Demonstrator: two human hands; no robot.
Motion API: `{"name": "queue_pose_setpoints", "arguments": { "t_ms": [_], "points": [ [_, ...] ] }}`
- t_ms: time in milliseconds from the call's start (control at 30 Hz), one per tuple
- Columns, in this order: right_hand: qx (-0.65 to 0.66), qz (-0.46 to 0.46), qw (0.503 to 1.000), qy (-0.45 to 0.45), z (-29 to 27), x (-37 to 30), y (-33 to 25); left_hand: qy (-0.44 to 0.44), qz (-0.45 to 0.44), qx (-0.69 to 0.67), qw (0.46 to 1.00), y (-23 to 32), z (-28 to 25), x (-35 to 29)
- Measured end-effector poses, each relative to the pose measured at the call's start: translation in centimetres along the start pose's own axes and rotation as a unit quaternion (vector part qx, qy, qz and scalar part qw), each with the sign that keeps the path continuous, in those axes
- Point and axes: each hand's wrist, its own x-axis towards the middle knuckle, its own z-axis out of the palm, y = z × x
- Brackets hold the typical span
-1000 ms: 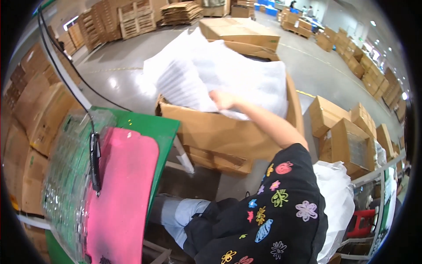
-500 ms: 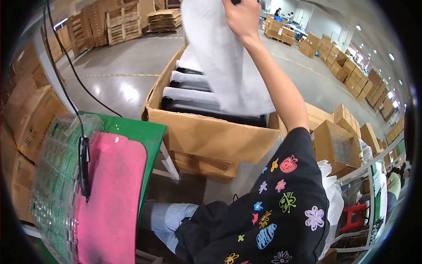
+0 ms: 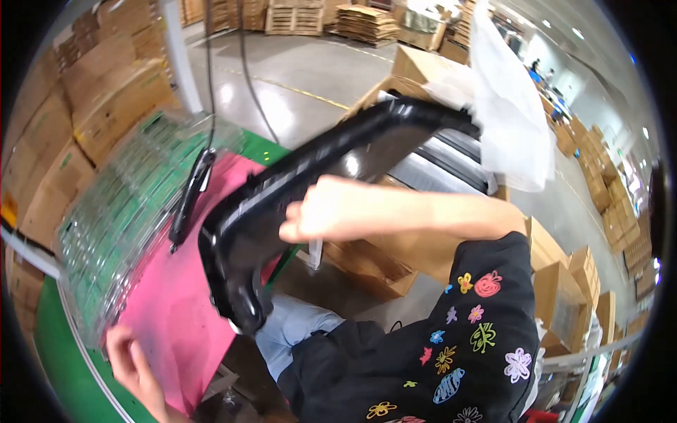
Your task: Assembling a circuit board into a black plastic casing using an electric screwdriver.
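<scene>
A long, glossy black moulded plastic part [image 3: 331, 150] with bent ends slants across the middle, tilted above the bench and the carton. My right hand [image 3: 321, 211] is closed on its near edge; some fingertips are hidden behind or against the part. My left hand [image 3: 132, 359], fingers apart and holding nothing, is at the near left edge of the pink mat [image 3: 173, 331], next to the clear plastic trays [image 3: 134, 225]. A white foam sheet [image 3: 511, 106] stands loose at the part's far end, over the carton's right side. A black pen-like electric screwdriver [image 3: 190, 201] hangs over the mat.
The open cardboard carton [image 3: 416, 236] ahead holds several black parts with white wrapping between them. A green bench [image 3: 49, 338] lies under the mat. Stacked cartons [image 3: 113, 106] line the left, more boxes [image 3: 564, 303] the right. Black cables [image 3: 209, 77] hang down at left.
My right hand has come from above the carton to over the bench, now with a black part in it. The foam sheet has moved right. My left hand has come into view at lower left.
</scene>
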Motion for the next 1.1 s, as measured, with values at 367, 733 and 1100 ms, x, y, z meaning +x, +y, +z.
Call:
{"name": "queue_pose_setpoints", "arguments": {
  "t_ms": [367,733,1100],
  "points": [
    [0.196,-0.17,0.966,-0.012,7.5,11.3,-8.2,-0.275,-0.027,0.189,0.942,-4.9,7.7,7.4],
    [0.224,-0.03,0.962,0.151,8.3,12.5,0.1,-0.18,-0.113,0.162,0.964,-6.5,6.0,6.4],
    [-0.015,0.223,0.97,0.095,10.6,34.7,13.4,-0.208,-0.089,0.197,0.954,-5.8,5.2,6.0]
  ]
}}
